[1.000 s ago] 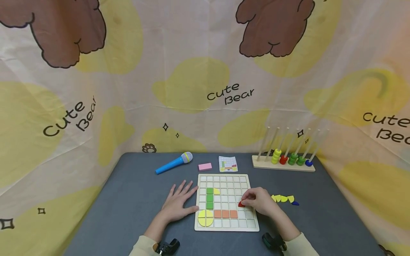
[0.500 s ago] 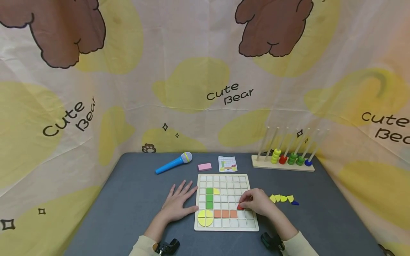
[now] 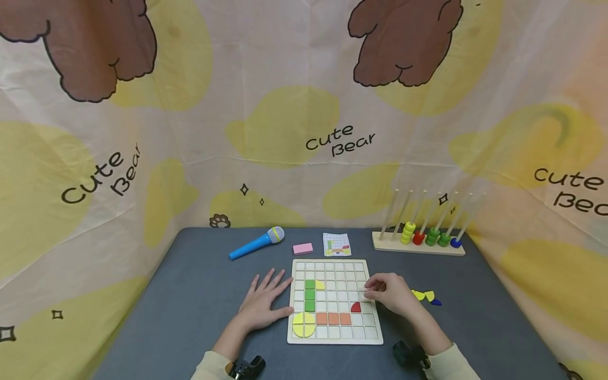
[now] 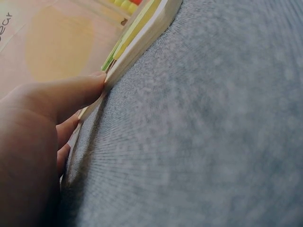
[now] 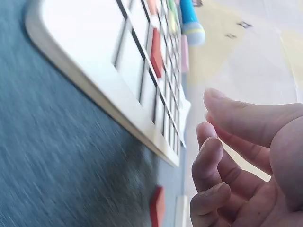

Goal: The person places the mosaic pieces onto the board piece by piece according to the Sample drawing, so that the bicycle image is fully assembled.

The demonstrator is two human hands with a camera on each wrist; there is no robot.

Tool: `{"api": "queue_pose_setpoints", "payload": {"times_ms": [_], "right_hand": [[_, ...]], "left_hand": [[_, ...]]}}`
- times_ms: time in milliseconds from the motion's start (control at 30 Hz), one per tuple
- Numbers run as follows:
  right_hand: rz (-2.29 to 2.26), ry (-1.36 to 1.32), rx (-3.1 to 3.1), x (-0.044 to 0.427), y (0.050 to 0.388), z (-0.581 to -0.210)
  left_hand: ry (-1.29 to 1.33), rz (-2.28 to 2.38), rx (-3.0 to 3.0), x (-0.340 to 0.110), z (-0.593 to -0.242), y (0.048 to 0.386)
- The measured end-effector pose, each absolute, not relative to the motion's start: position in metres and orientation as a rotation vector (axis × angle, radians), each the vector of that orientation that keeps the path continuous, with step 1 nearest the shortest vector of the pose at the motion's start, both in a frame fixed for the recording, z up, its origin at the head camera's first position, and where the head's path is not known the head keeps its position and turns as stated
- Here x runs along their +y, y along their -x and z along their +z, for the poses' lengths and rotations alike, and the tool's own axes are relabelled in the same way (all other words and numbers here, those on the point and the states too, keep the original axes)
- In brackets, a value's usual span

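A white gridded board point(image 3: 334, 341) lies on the dark table. It bears green squares point(image 3: 310, 295), orange squares point(image 3: 333, 319), a single yellow quarter-circle point(image 3: 320, 285) and a yellow circle of quarter pieces point(image 3: 304, 325). A red quarter-circle point(image 3: 355, 307) sits in a cell right of the orange row. My left hand point(image 3: 263, 303) lies with spread fingers at the board's left edge, its thumb touching the rim point(image 4: 118, 71). Above the board's right edge hovers my right hand point(image 3: 390, 295), fingers loosely bent and holding nothing. A second red piece point(image 5: 157, 208) lies off the board in the right wrist view.
Yellow pieces point(image 3: 424, 295) and a blue piece point(image 3: 436, 302) lie right of the board, partly behind my right hand. Farther back are a blue toy microphone point(image 3: 256, 243), a pink block point(image 3: 302, 248), a pattern card point(image 3: 336, 245) and a bead abacus point(image 3: 418, 245).
My right hand has let go of the red quarter-circle, which now lies in its cell, and has moved right and away from it. The left hand stays in place.
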State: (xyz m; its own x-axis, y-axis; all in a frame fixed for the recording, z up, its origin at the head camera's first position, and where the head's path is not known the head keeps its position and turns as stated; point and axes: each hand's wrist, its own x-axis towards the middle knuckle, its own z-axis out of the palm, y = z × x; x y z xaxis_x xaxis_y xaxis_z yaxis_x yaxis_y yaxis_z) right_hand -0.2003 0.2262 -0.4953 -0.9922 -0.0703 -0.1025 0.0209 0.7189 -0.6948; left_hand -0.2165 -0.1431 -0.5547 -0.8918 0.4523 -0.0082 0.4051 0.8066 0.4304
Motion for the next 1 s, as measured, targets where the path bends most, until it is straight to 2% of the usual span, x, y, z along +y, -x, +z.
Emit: {"api": "queue_pose_setpoints", "payload": {"times_ms": [233, 533, 1000], "right_hand": [[-1.150, -0.009, 2.827, 0.246, 0.204, -0.490], [-1.125, -0.043, 2.878, 0.269, 0.210, -0.503], [-1.003, -0.089, 2.922, 0.273, 0.210, -0.516]], "left_hand": [[-0.693, 0.649, 2.882, -0.144, -0.555, 0.217], [-0.690, 0.655, 2.891, -0.145, -0.559, 0.217], [-0.679, 0.649, 2.881, -0.144, -0.560, 0.219]]}}
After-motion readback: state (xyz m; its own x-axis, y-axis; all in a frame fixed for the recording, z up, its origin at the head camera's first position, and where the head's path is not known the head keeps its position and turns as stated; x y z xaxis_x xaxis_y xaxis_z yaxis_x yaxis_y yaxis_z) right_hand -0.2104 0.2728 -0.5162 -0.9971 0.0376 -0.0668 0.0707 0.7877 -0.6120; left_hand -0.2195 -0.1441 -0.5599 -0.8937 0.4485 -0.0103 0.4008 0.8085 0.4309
